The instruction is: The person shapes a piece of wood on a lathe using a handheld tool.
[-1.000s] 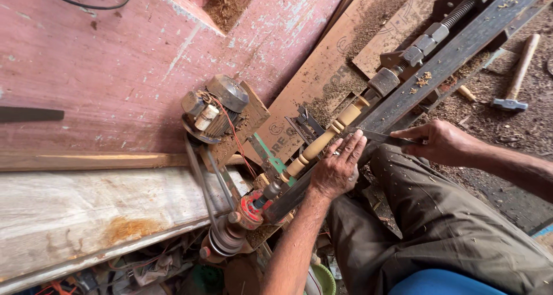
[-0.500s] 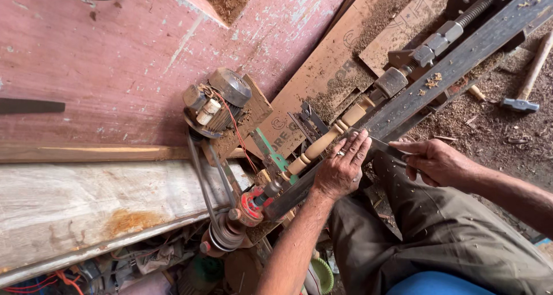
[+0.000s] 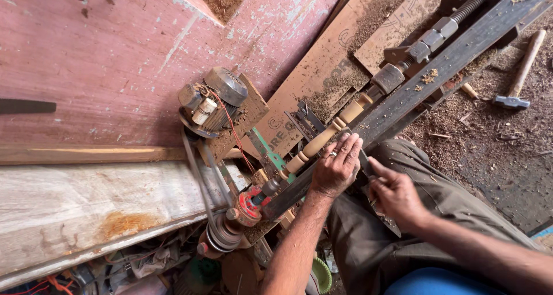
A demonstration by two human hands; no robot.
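The left hand [image 3: 337, 167] is laid with fingers together over a dark tool, mostly hidden; the right hand [image 3: 396, 192] is closed on its handle. The wooden spindle [image 3: 325, 138] sits on the lathe bed [image 3: 443, 65]. A hammer [image 3: 518, 79] lies well apart, among shavings.

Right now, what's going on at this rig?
A person is working a pale turned wooden spindle mounted on a makeshift lathe. The left hand rests over the dark metal rail right at the spindle; the right hand sits just behind it, gripping a dark tool whose shape is mostly hidden. A small motor with a belt drives the red chuck end. A hammer lies on the sawdust-covered floor.
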